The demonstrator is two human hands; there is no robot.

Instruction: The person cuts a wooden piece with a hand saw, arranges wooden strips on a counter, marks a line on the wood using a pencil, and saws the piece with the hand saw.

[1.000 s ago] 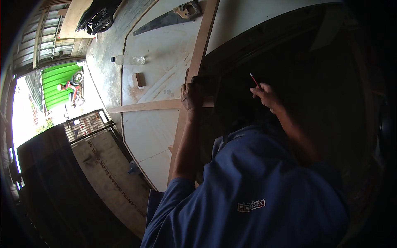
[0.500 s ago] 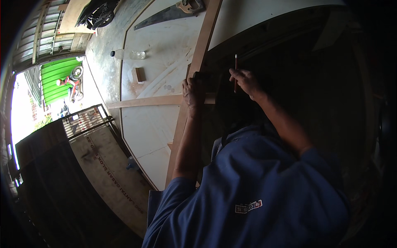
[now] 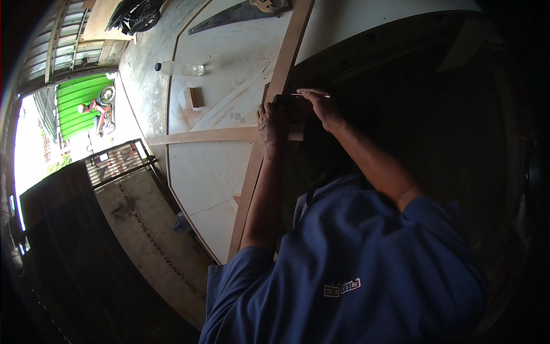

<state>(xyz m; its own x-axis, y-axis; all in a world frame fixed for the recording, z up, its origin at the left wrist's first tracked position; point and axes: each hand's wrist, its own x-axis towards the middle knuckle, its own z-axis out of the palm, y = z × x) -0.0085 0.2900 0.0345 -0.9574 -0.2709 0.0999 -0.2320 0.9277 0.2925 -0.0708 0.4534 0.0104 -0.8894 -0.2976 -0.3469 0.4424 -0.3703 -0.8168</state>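
A pale board covers the counter, crossed by a long strip and a shorter strip meeting it. The left hand presses flat on that joint, fingers together, beside a dark block. The right hand pinches a thin pencil over the block — tip pointing left. Farther off lie a saw, a bottle and a small wood block.

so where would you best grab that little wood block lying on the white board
Judging by its pose, grip the small wood block across its two long side faces, coming straight down from above. It lies flat on the white board with bare board all round it; the plastic bottle lies apart from it, so fingers should fit on both sides. Its underside is hidden.
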